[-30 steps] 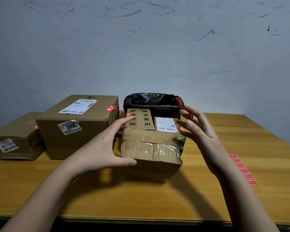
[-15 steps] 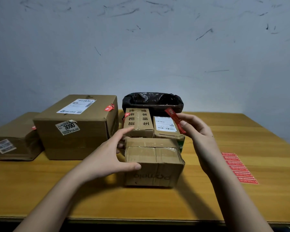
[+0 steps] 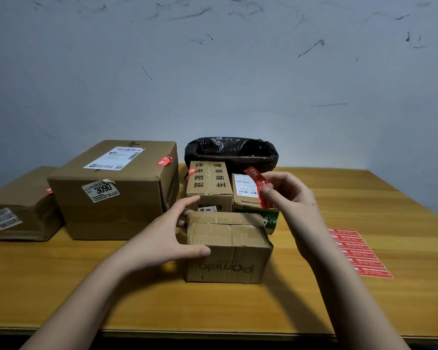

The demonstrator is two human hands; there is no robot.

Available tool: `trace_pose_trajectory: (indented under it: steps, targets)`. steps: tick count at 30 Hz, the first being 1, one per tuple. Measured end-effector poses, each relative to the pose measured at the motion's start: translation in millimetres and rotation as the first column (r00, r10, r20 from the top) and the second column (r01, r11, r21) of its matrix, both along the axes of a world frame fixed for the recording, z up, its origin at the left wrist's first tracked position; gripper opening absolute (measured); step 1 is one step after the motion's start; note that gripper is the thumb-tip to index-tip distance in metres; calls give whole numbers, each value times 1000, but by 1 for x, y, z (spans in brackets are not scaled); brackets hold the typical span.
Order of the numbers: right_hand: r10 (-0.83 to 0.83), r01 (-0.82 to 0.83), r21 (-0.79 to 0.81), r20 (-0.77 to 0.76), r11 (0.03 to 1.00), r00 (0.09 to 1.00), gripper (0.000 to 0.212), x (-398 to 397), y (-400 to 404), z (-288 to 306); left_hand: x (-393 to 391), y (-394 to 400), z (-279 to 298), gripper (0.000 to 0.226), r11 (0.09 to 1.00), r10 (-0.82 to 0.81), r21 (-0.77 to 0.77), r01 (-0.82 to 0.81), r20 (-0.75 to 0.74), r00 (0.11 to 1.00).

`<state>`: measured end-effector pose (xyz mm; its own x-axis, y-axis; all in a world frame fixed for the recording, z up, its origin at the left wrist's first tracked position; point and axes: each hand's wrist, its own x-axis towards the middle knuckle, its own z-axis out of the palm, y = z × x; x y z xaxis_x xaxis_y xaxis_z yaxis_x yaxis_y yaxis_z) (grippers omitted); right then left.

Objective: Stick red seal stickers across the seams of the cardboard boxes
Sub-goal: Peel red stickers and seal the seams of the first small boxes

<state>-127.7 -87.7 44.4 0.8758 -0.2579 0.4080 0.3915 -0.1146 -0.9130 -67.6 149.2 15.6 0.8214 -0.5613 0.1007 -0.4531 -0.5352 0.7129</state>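
A small cardboard box printed "Pomelo" stands on the wooden table in front of me. My left hand grips its left end, thumb on the front face and fingers over the back edge. My right hand pinches a red seal sticker above the box's right rear corner. Behind it stand two small boxes: one with Chinese print carrying a red sticker, and one with a white label.
A large box marked 3090 and a lower box stand at the left, each with a red sticker. A black-lined bin sits at the back. A red sticker sheet lies on the table at the right.
The Pomelo box came down from a tilt and now rests flat on the table. My right hand moved in toward the box with the red sticker.
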Motion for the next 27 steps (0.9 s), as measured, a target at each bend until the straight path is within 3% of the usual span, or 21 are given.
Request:
trace_pose_trajectory:
  steps: [6, 11, 14, 17, 19, 23, 27]
  targets:
    - [66, -66, 4, -14, 998, 998, 25, 1, 2, 1, 1, 1, -2, 98, 999, -15, 40, 15, 1, 1000]
    - [99, -99, 12, -14, 995, 995, 25, 1, 4, 2, 3, 4, 1, 107, 997, -61, 51, 60, 34, 998]
    - [122, -122, -3, -21, 992, 992, 24, 2, 4, 3, -5, 1, 13, 91, 999, -36, -3, 37, 186, 982]
    - [160, -160, -19, -15, 987, 987, 23, 5, 6, 5, -12, -13, 34, 60, 979, 4, -194, 66, 336, 942]
    - [183, -183, -59, -13, 981, 983, 22, 8, 8, 6, -10, -28, 48, 43, 962, 12, -264, 75, 313, 950]
    - [240, -239, -137, -11, 961, 971, 22, 10, 14, 11, 0, -54, 64, 25, 896, -43, -437, 82, 100, 994]
    - [256, -258, -160, -29, 953, 966, 25, 13, 16, 17, 8, -63, 67, 13, 847, -50, -527, 67, 46, 998]
